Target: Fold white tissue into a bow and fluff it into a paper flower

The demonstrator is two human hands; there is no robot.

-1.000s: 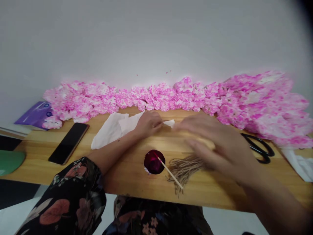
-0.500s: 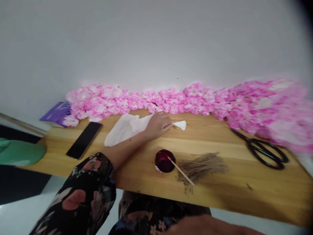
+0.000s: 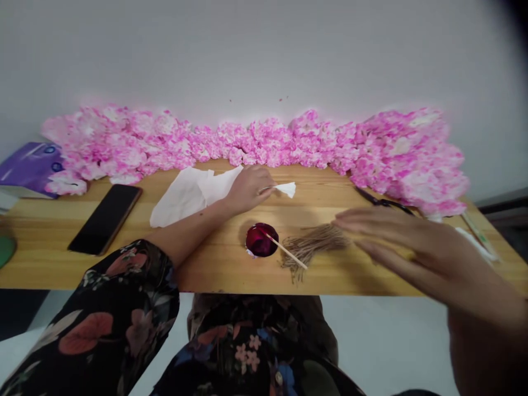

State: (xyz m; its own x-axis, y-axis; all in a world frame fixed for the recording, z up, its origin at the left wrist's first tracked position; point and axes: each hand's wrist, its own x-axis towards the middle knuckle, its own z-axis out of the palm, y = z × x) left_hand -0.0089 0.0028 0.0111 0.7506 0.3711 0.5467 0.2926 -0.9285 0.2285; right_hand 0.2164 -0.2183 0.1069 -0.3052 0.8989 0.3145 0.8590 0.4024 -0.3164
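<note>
A white tuft (image 3: 288,190) juts toward three o'clock from the left hand (image 3: 249,190), which pinches it. The right hand (image 3: 424,253) gapes, brown stems (image 3: 315,245) at nine o'clock.

Dark phone (image 3: 105,219) near purple packet (image 3: 28,168); perhaps a green stool (image 3: 5,249)

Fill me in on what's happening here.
The person's left hand holds a small, white, fan-shaped piece by its thin end. The right hand, open, is near a bundle of thin brown stems; contact is unclear. A pale, thin stick slants from a round container of dark magenta liquid.
</note>
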